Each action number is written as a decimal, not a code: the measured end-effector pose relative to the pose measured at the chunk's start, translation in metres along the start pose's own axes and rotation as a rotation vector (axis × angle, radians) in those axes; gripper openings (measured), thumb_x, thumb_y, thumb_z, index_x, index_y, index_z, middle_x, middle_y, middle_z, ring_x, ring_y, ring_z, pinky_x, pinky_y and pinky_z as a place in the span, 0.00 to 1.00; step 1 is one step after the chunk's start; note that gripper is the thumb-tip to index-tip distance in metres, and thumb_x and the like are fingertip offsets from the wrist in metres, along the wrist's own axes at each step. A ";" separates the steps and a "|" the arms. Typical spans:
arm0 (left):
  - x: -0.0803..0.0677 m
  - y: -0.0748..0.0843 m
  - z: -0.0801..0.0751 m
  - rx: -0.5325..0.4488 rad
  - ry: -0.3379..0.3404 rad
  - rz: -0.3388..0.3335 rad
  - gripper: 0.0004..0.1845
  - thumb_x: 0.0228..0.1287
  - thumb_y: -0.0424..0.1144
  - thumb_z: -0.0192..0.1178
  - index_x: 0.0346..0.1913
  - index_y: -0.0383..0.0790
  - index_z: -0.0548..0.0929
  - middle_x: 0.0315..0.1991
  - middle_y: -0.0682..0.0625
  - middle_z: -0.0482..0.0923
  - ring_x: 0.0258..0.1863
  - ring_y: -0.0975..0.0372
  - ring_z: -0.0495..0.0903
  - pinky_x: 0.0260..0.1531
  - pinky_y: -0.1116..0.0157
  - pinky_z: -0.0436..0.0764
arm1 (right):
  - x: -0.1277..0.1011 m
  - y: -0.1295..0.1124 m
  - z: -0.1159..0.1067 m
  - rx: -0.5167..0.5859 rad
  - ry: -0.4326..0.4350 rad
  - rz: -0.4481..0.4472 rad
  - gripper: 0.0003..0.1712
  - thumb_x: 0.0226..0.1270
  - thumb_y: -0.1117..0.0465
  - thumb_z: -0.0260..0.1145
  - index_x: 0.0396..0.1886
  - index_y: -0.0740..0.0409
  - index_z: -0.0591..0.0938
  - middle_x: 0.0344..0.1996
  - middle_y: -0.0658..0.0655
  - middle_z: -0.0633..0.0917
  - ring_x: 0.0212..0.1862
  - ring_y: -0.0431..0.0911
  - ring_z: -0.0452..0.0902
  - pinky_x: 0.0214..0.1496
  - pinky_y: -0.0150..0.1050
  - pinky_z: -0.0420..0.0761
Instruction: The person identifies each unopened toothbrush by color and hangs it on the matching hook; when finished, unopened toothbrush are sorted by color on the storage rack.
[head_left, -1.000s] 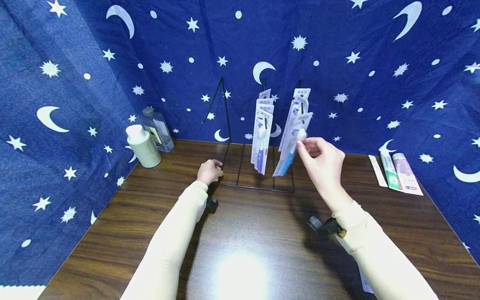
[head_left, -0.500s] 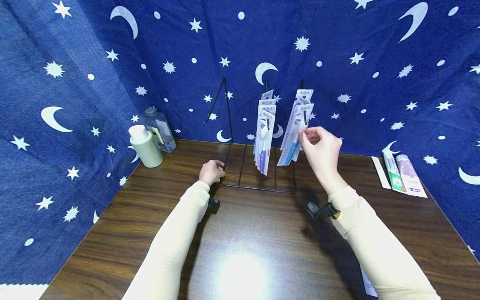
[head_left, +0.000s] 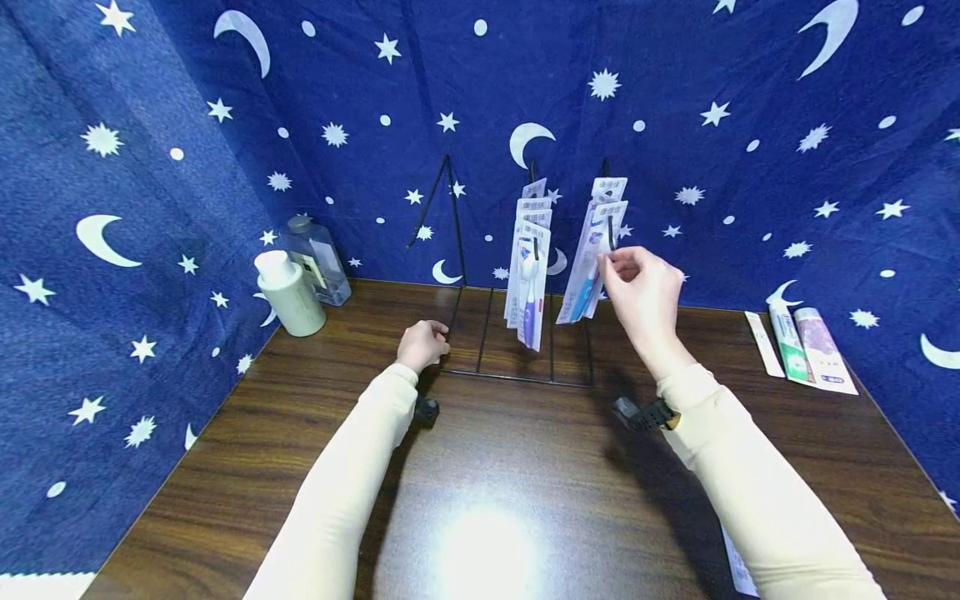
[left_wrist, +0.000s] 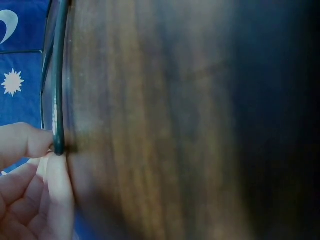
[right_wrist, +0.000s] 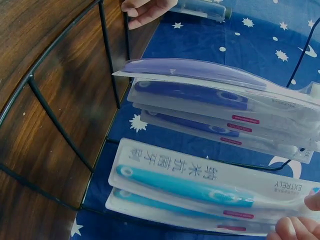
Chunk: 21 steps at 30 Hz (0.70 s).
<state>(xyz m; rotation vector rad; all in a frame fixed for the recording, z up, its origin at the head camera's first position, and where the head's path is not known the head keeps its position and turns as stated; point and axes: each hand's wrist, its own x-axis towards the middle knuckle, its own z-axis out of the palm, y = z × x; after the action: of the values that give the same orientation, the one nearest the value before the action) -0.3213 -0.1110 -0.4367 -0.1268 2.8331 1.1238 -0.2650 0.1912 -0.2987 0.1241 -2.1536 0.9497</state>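
My right hand (head_left: 643, 293) pinches the blue toothbrush pack (head_left: 592, 262) at the rack's (head_left: 517, 377) right hook, my left hand (head_left: 422, 343) grips the rack's base corner; best to keep the base pinned and slide the pack level.

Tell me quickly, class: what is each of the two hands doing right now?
Left hand: closed, pinching the base wire of the black wire display rack.
Right hand: closed, pinching the front blue toothbrush pack on the right hook.

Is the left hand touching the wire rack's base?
Touching: the left wrist view shows the left hand with fingertips pinching the black rod of the wire rack.
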 end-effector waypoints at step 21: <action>-0.004 0.003 -0.002 0.048 0.005 0.021 0.17 0.52 0.31 0.62 0.48 0.39 0.83 0.34 0.50 0.82 0.16 0.69 0.77 0.25 0.72 0.79 | -0.046 0.044 -0.058 -0.181 -0.156 -0.041 0.13 0.56 0.57 0.69 0.32 0.64 0.85 0.21 0.59 0.86 0.22 0.18 0.64 0.26 0.25 0.67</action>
<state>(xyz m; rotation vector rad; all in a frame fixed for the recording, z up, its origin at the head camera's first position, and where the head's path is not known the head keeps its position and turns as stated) -0.3177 -0.1096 -0.4329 -0.0966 2.8701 1.0608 -0.2135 0.2524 -0.3307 0.1565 -2.3598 0.7382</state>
